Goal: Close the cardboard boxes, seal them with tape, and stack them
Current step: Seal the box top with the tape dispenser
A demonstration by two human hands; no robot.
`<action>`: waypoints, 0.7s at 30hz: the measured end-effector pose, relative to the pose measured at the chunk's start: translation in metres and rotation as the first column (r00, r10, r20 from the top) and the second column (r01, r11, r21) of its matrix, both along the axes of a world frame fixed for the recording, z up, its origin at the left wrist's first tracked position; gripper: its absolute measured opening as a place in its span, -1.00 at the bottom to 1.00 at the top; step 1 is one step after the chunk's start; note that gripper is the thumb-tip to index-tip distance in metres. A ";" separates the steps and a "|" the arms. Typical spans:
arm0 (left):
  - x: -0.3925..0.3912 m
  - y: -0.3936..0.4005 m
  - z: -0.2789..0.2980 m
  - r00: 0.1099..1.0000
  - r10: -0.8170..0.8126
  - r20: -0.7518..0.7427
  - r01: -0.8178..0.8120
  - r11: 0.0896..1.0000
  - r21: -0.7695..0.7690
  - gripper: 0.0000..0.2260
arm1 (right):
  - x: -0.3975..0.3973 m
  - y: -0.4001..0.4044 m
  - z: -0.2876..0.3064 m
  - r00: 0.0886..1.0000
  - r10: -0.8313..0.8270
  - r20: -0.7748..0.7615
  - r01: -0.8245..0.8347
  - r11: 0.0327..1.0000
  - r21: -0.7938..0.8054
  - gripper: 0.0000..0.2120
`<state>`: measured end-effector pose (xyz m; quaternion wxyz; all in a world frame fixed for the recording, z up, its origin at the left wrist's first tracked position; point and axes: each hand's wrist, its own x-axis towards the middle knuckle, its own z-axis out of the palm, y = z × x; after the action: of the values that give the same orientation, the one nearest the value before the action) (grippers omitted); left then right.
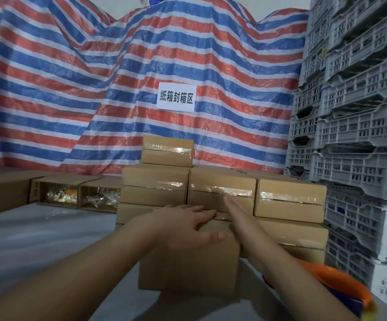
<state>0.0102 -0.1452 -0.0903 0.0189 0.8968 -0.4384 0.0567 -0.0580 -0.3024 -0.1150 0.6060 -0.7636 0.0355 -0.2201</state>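
Crates right; sealed stack behind box, hands on it.

Two bare forearms, left hand and right hand, no sleeves or gloves.

A white paper sign on the striped tarp reads "纸箱封箱区".

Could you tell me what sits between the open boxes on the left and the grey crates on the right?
In the head view, a stack of taped cardboard boxes fills that stretch.
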 end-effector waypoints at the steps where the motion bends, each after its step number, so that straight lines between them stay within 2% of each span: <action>1: 0.000 0.000 0.000 1.000 0.004 0.005 -0.004 1.000 -0.008 -0.27 | -0.001 -0.001 -0.003 1.000 -0.005 0.022 0.003 0.997 0.072 -0.55; 3: -0.001 0.001 -0.002 0.999 0.019 0.039 -0.016 0.997 -0.080 -0.19 | -0.002 -0.001 -0.009 0.998 -0.014 0.069 0.005 0.993 0.121 -0.56; 5: -0.006 0.004 -0.006 0.992 0.053 0.112 -0.026 0.973 -0.229 -0.14 | -0.006 0.002 -0.017 0.996 -0.022 0.087 0.013 0.995 0.099 -0.51; 7: -0.011 0.009 -0.013 0.961 0.118 0.251 -0.020 0.933 -0.359 -0.15 | -0.008 0.004 -0.027 0.997 -0.045 0.069 0.037 0.992 0.117 -0.42; 9: -0.012 0.019 -0.021 0.938 0.193 0.289 -0.026 0.868 -0.495 -0.16 | -0.010 0.006 -0.033 0.999 -0.043 0.005 0.042 0.979 0.199 -0.30; 11: -0.008 0.035 -0.030 0.965 0.230 0.124 -0.082 0.718 -0.691 -0.16 | -0.009 0.008 -0.034 0.997 -0.061 -0.037 0.068 0.968 0.241 -0.26; 13: -0.005 0.051 -0.037 0.966 0.108 -0.235 -0.257 0.501 -0.826 -0.14 | -0.009 0.012 -0.033 0.993 -0.108 -0.054 0.118 0.965 0.234 -0.36; 14: -0.006 0.056 -0.042 0.913 -0.002 -0.408 -0.369 0.421 -0.829 -0.15 | -0.009 0.012 -0.034 0.990 -0.128 -0.055 0.137 0.964 0.227 -0.40; 15: -0.009 0.057 -0.049 0.841 -0.108 -0.530 -0.458 0.379 -0.804 -0.20 | -0.007 0.012 -0.035 0.989 -0.141 -0.052 0.150 0.964 0.220 -0.43; 17: -0.015 0.056 -0.064 0.739 -0.240 -0.630 -0.539 0.353 -0.765 -0.25 | -0.005 0.012 -0.036 0.986 -0.157 -0.047 0.164 0.965 0.203 -0.44; 19: -0.021 0.057 -0.070 0.729 -0.256 -0.635 -0.542 0.352 -0.763 -0.25 | -0.005 0.014 -0.037 0.986 -0.162 -0.048 0.168 0.966 0.197 -0.38; 21: -0.023 0.057 -0.068 0.732 -0.245 -0.636 -0.540 0.362 -0.760 -0.32 | -0.008 0.016 -0.036 0.987 -0.142 -0.075 0.155 0.965 0.211 -0.20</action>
<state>-0.0130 -0.0877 -0.1587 0.6618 0.7219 -0.2003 -0.0285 -0.0657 -0.2867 -0.1513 0.6660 -0.6944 0.1344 -0.2371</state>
